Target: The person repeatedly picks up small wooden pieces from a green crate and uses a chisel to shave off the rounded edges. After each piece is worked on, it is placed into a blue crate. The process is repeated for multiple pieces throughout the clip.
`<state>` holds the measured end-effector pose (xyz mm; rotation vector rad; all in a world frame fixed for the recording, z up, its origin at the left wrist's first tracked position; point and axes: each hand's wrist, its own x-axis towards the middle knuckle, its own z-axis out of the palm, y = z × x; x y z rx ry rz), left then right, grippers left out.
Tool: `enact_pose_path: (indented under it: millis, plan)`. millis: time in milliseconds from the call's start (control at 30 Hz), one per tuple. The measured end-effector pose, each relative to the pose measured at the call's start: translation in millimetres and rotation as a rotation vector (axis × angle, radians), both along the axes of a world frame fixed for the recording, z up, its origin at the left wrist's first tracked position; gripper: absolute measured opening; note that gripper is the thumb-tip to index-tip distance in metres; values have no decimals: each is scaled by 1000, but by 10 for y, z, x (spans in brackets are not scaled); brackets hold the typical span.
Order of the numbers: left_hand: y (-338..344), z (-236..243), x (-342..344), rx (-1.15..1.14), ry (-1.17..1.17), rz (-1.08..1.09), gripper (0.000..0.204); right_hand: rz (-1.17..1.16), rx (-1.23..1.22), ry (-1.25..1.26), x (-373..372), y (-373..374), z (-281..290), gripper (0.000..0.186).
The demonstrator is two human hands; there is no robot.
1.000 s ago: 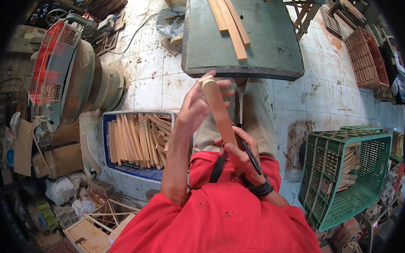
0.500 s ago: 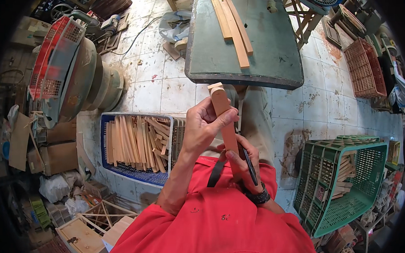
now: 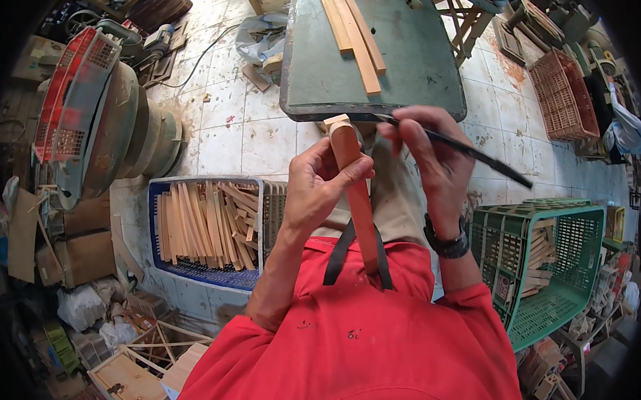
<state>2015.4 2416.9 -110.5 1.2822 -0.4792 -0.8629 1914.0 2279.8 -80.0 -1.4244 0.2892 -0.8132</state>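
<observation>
My left hand (image 3: 322, 189) is closed around a long reddish wooden strip (image 3: 363, 227), its thumb lying across the upper face. The strip slants from near my red shirt up toward the green table, and its far end is rounded. A small pale wood surface (image 3: 336, 120) shows just past that end. In my right hand (image 3: 437, 155), slightly blurred, is a slim black pen (image 3: 490, 161). Its tip points left, close to the strip's far end; I cannot tell whether they touch.
Several wooden strips (image 3: 366, 55) lie on the green table (image 3: 411, 82) ahead. A blue crate (image 3: 217, 278) of wooden strips stands at left, and a green crate (image 3: 551, 331) with more wood at right. A large round machine (image 3: 123, 127) with a red basket (image 3: 67, 103) occupies the far left.
My right hand has left the strip's near part and risen to the right of its far end, bringing the pen with it. My left hand keeps its hold on the strip.
</observation>
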Motion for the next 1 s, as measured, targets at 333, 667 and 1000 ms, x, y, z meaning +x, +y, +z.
enact_pose_path:
  millis: [333, 667, 1000]
  plan:
    - [3, -17, -16, -42, 2, -45, 35, 91, -62, 60, 191, -30, -58, 14]
    - [-20, -3, -35, -37, 4, -54, 35, 47, -95, 122, 147, -36, 4, 15]
    - [-115, -97, -77, 75, -132, 23, 29, -86, -95, 93, 57, -98, 86, 16]
